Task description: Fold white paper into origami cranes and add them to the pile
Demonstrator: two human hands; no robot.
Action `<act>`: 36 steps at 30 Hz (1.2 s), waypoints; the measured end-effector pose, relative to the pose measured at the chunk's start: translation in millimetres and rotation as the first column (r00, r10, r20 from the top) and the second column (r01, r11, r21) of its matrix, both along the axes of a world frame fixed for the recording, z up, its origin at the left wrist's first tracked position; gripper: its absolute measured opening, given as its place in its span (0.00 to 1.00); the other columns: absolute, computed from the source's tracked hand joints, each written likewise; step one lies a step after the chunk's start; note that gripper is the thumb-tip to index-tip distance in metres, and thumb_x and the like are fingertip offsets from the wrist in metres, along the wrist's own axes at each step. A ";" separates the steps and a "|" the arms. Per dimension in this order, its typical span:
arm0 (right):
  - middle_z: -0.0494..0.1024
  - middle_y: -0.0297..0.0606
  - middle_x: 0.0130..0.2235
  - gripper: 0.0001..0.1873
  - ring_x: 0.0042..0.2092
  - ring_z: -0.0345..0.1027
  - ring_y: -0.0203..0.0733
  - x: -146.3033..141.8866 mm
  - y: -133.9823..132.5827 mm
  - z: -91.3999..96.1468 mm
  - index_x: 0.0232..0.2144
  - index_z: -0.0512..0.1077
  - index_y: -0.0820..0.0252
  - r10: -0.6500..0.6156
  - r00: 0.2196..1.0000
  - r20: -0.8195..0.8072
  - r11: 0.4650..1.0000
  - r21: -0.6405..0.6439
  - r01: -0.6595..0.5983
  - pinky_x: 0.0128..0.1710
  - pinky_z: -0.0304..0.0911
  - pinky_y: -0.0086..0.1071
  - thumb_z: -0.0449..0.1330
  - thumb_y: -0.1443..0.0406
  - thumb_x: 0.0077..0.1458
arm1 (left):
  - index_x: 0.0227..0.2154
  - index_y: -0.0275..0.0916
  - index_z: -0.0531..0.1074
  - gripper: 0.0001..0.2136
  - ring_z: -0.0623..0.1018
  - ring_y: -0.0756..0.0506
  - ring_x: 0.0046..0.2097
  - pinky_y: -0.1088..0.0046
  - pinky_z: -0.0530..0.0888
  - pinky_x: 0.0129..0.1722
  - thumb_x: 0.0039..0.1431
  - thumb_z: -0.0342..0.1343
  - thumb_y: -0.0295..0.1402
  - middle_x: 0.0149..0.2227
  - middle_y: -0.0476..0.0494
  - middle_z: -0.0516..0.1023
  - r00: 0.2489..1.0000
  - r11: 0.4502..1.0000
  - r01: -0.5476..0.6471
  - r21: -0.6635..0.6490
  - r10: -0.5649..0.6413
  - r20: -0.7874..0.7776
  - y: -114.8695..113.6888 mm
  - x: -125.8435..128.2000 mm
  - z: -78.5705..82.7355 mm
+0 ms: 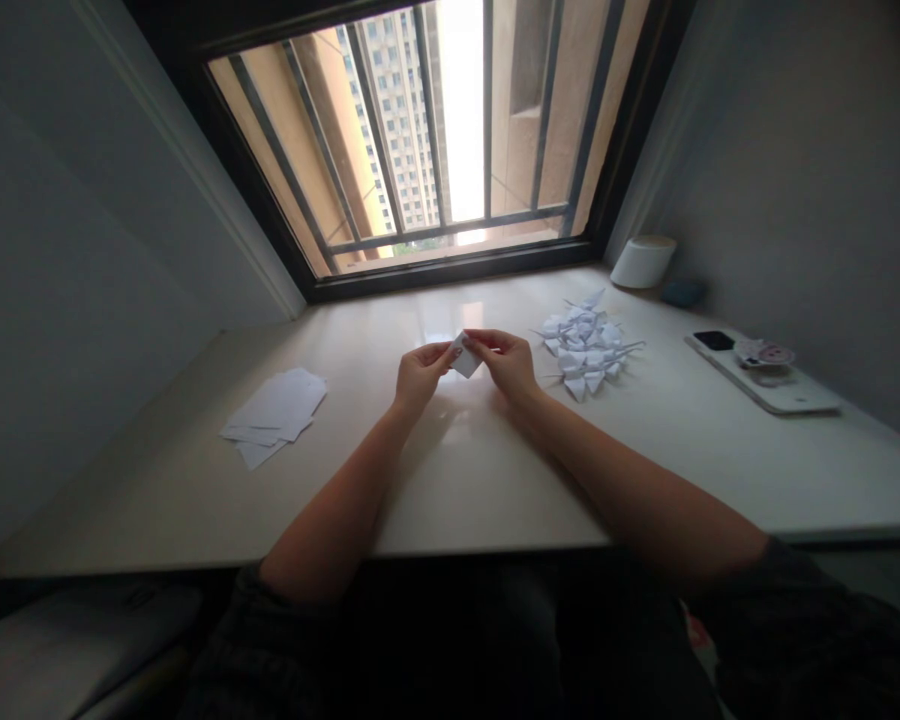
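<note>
A small folded piece of white paper point(466, 361) is held up between my two hands, above the middle of the table. My left hand point(421, 376) pinches its left corner between thumb and fingers. On the other side, my right hand point(508, 361) grips its upper right edge, thumb in front. To the right of my right hand lies a heap of folded white paper figures point(589, 345) with pointed tips, which look like origami cranes. A loose stack of white paper sheets point(277, 408) rests on the table at the left.
The pale table point(450, 500) runs up to a barred window point(435, 130). At the right lie a white tray-like board point(776, 392) with a dark phone-like object point(713, 341) and a small round item point(763, 353). A white container point(643, 262) and a dark rounded object point(683, 292) stand in the back corner.
</note>
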State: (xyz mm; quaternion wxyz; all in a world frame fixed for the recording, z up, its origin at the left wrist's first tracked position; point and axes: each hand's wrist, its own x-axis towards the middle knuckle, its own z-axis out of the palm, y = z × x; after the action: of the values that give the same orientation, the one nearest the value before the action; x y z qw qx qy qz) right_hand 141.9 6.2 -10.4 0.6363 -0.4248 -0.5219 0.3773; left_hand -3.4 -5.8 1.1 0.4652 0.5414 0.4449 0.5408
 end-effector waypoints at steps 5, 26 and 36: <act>0.81 0.37 0.32 0.14 0.32 0.72 0.40 -0.1 1.8 -2.9 0.35 0.80 0.57 -0.007 1.000 0.018 1.000 -0.020 0.008 0.33 0.66 0.33 0.64 0.58 0.46 | 0.32 0.37 0.80 0.18 0.77 0.45 0.32 0.68 0.70 0.35 0.43 0.66 0.46 0.30 0.42 0.81 0.998 0.999 0.049 -0.025 -0.050 -0.035 -0.9 -0.7 0.2; 0.81 0.40 0.31 0.16 0.31 0.72 0.40 1.0 -0.5 0.0 0.33 0.81 0.60 0.025 1.000 0.015 0.998 -0.054 -0.024 0.29 0.64 0.30 0.65 0.57 0.44 | 0.31 0.37 0.79 0.20 0.79 0.46 0.33 0.72 0.68 0.33 0.42 0.65 0.49 0.30 0.41 0.81 0.971 0.986 0.134 -0.097 -0.150 -0.187 -2.0 -2.4 2.2; 0.80 0.39 0.29 0.18 0.29 0.70 0.39 1.7 -3.4 3.4 0.34 0.80 0.61 0.031 0.999 0.036 0.997 -0.074 -0.029 0.28 0.62 0.30 0.66 0.55 0.43 | 0.32 0.36 0.79 0.19 0.79 0.45 0.34 0.72 0.69 0.34 0.43 0.65 0.48 0.31 0.41 0.81 0.968 0.985 0.154 -0.081 -0.167 -0.187 -3.4 -2.4 3.5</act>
State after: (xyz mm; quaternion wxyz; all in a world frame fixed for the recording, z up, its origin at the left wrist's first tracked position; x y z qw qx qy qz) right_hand 143.6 2.8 -7.0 0.6048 -0.4469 -0.5256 0.3979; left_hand -5.8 -9.2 4.6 0.4796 0.6099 0.4602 0.4315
